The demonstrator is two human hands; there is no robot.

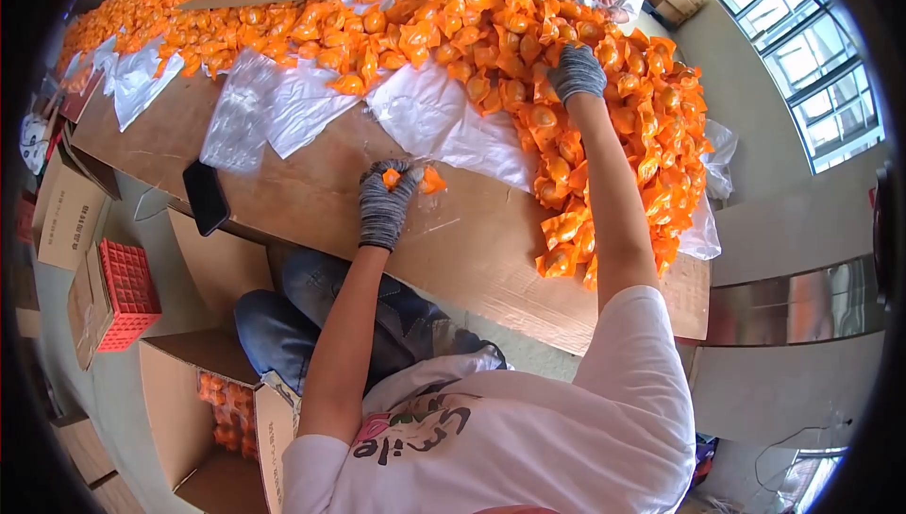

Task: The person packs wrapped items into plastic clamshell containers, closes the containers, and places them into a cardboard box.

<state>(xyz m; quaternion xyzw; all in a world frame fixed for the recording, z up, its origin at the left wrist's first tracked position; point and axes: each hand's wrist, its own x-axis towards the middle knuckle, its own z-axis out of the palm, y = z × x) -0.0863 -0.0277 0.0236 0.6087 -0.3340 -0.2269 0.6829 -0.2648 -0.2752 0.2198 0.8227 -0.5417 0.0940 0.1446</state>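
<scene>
Gripping a packet [391,178], the left hand [385,204] has its fingers curled nearly closed at the table [316,188], eleven o'clock. The right hand [578,73], fingers partly bent, meets the pile [651,127] at one o'clock; its hold cannot be determined.

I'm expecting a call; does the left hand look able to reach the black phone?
Probably yes: the black phone lies uncovered, with bare tabletop between, though the left hand holds an orange packet.

Barred windows [797,42] at right — bright daylight; pale wall [783,198], grey floor [132,221].
</scene>
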